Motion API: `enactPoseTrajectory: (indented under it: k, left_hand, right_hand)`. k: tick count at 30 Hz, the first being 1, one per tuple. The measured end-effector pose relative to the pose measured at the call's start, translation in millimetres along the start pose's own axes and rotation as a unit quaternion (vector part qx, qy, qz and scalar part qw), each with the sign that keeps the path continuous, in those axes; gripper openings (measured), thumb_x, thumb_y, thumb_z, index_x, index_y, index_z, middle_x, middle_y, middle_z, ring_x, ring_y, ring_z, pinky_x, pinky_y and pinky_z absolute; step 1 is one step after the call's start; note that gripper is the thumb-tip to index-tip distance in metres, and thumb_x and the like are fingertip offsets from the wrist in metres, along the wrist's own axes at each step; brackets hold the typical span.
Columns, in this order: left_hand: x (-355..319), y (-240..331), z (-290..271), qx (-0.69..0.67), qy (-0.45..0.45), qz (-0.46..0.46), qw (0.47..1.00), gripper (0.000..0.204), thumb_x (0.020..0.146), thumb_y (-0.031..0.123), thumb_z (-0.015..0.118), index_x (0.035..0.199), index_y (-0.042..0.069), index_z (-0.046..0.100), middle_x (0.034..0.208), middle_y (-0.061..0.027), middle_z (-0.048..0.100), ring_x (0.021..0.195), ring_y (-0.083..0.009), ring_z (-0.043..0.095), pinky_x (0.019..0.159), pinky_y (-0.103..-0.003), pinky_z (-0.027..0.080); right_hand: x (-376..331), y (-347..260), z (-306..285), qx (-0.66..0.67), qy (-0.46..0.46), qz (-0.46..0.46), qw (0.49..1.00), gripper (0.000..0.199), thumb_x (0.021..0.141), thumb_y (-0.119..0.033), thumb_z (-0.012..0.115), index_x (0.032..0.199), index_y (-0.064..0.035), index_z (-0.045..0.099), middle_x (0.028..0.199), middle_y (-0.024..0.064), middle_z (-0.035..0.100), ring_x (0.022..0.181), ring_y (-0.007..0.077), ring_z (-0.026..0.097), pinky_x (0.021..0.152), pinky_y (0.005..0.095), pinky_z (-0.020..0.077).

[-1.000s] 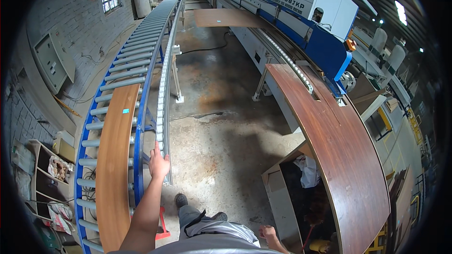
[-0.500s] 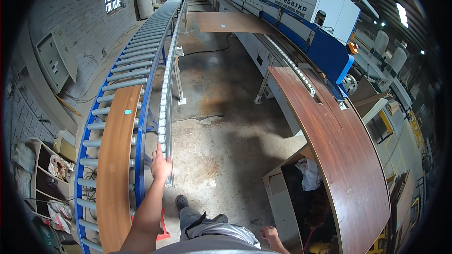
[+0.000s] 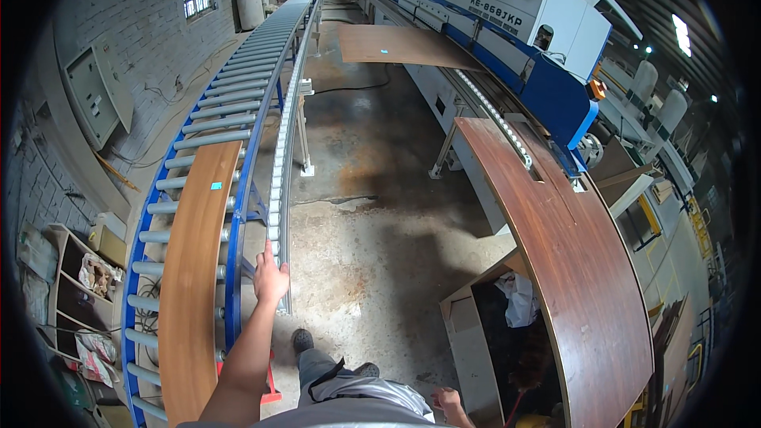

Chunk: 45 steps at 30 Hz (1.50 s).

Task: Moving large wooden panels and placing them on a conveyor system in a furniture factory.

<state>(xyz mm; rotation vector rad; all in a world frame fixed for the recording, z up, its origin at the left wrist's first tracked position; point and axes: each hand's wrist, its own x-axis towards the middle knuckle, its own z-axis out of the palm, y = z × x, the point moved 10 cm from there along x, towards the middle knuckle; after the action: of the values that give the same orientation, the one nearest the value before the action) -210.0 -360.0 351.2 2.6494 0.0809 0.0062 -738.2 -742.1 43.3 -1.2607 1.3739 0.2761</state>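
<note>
My left hand (image 3: 271,281) reaches forward with its index finger stretched out. It lies at the near end of a narrow rail of white rollers (image 3: 276,190), seemingly touching it, and grips nothing that I can see. Down by my right side hangs my right hand (image 3: 449,401), its fingers curled in and no object visible in them. Left of my left arm, a long brown wood board (image 3: 190,277) with a small blue label lies lengthwise on a blue-framed roller conveyor (image 3: 231,301).
A reddish-brown worktop (image 3: 587,285) curves along my right, over an open cabinet holding a white bag (image 3: 519,299). Beyond it stands a long white and blue machine (image 3: 507,0), with a wide brown panel (image 3: 404,43) at its side. Concrete floor (image 3: 357,246) runs between conveyor and machine.
The view has tilted slightly, so the scene sits a little lower. My left hand stays at the rail's end. My right hand has shifted slightly left in the picture.
</note>
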Motion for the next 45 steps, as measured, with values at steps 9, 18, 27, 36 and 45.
enactPoseTrajectory:
  k: [9, 18, 27, 36, 45]
  left_hand:
    - [0.1, -0.4, 0.1, -0.006, 0.004, 0.003, 1.0, 0.075, 0.083, 0.02, 0.062, 0.147, 0.012, 0.023, 0.123, -0.0178, 0.047, 0.107, -0.0358, 0.055, 0.091, -0.043, 0.045]
    - [-0.9, 3.3, -0.2, -0.006, -0.002, 0.002, 1.0, 0.076, 0.083, 0.02, 0.062, 0.147, 0.012, 0.023, 0.123, -0.0181, 0.047, 0.108, -0.0364, 0.054, 0.091, -0.043, 0.045]
    - [0.6, -0.4, 0.7, -0.015, 0.006, -0.008, 1.0, 0.074, 0.084, 0.02, 0.063, 0.147, 0.018, 0.025, 0.127, -0.0171, 0.048, 0.11, -0.0391, 0.054, 0.092, -0.045, 0.045]
    - [-0.3, 2.4, 2.1, -0.004, 0.002, -0.002, 1.0, 0.074, 0.085, 0.02, 0.062, 0.148, 0.017, 0.022, 0.126, -0.0162, 0.047, 0.111, -0.0376, 0.053, 0.092, -0.043, 0.045]
    - [-1.0, 1.9, 0.4, -0.002, 0.017, -0.004, 1.0, 0.074, 0.086, 0.02, 0.061, 0.148, 0.017, 0.022, 0.129, -0.0162, 0.046, 0.113, -0.0372, 0.052, 0.094, -0.043, 0.044]
  right_hand:
    - [0.5, -7.2, 1.7, 0.008, 0.005, -0.004, 1.0, 0.018, 0.087, -0.016, 0.057, 0.097, -0.0016, 0.063, 0.078, 0.0088, 0.067, 0.058, 0.0161, 0.059, 0.053, 0.0321, 0.0538]
    - [-4.4, -5.8, 2.3, 0.01, 0.01, 0.005, 1.0, 0.021, 0.088, -0.018, 0.058, 0.101, -0.0023, 0.064, 0.081, 0.0098, 0.067, 0.061, 0.0152, 0.059, 0.056, 0.0319, 0.0535]
    - [2.4, -8.6, 1.5, 0.007, 0.014, 0.003, 1.0, 0.021, 0.088, -0.018, 0.057, 0.099, -0.0016, 0.065, 0.079, 0.01, 0.068, 0.056, 0.0134, 0.056, 0.051, 0.0299, 0.0522]
    - [-3.2, -6.5, 2.1, -0.005, 0.007, 0.008, 1.0, 0.026, 0.088, -0.022, 0.059, 0.104, -0.0027, 0.065, 0.085, 0.0097, 0.067, 0.066, 0.0148, 0.059, 0.057, 0.0308, 0.0537]
    - [2.9, -3.4, 1.5, -0.019, 0.007, 0.01, 1.0, 0.026, 0.088, -0.02, 0.058, 0.108, -0.0051, 0.066, 0.084, 0.0087, 0.068, 0.064, 0.014, 0.059, 0.058, 0.0309, 0.0547]
